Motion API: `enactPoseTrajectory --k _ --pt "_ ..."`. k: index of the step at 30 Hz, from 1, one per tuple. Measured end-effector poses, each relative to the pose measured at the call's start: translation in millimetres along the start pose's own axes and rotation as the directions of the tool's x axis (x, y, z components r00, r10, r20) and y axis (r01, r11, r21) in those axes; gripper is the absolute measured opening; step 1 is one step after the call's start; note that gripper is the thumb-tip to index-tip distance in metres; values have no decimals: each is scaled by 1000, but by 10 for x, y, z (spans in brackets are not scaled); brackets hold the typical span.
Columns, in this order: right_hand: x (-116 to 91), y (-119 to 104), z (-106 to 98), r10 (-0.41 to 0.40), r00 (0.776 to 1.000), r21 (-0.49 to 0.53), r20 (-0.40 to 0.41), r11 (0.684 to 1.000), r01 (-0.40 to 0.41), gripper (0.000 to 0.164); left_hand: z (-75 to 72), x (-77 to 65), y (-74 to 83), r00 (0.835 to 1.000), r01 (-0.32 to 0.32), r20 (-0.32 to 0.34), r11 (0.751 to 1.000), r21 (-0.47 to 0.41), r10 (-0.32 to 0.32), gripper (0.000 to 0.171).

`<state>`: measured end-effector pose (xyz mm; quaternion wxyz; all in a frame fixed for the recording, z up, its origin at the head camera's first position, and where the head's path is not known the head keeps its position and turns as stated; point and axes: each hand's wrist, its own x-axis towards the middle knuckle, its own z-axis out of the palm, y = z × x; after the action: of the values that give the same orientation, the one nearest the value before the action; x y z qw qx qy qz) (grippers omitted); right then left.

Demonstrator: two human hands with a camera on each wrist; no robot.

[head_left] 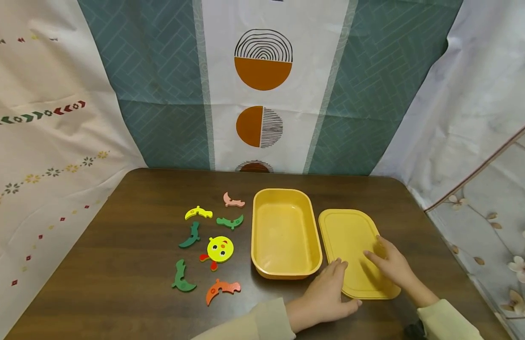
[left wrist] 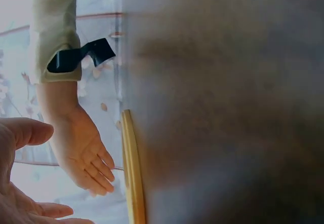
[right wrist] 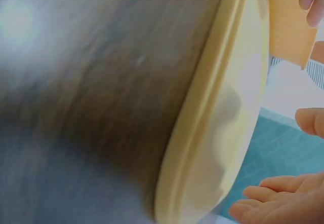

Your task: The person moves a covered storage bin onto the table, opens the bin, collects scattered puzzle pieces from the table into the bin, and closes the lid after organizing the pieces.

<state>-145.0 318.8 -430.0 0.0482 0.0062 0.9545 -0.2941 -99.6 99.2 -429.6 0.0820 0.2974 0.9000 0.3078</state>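
Observation:
A yellow lid (head_left: 349, 250) lies flat on the table, just right of a yellow rectangular box (head_left: 283, 236) with no cover on it. My left hand (head_left: 323, 295) hovers by the lid's near left edge, close to the box's corner, fingers extended and thumb apart. Over the lid's right side is my right hand (head_left: 391, 264), its fingers spread. In the left wrist view the right hand (left wrist: 81, 150) shows an open palm facing the lid's edge (left wrist: 132, 168). The right wrist view has the lid (right wrist: 217, 127) close up, its rim resting on the table. Neither hand holds anything.
Left of the box lie several puzzle pieces: a yellow round face piece (head_left: 220, 249), an orange piece (head_left: 221, 289), green pieces (head_left: 183, 277), a yellow piece (head_left: 198, 212) and a pink piece (head_left: 233, 200). Behind the brown table (head_left: 130, 226) hangs a patterned curtain (head_left: 160, 85).

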Motion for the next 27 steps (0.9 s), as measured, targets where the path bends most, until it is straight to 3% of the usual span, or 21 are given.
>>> enactPoseTrajectory --k 5,10,20,27 --pt "-29 -89 44 0 1000 36 5 999 -1 74 -37 -84 -5 999 -44 -16 998 35 45 68" --pt "-68 -165 75 -49 998 43 -26 998 50 69 -133 -141 5 999 -42 -28 999 0 42 62" --pt "-106 -318 125 -168 982 44 -86 984 172 61 -424 -190 11 997 -58 -63 996 -70 53 46" --pt "-107 -385 150 -233 964 130 -128 960 249 57 -689 -200 -21 992 -57 -121 992 -117 42 40"
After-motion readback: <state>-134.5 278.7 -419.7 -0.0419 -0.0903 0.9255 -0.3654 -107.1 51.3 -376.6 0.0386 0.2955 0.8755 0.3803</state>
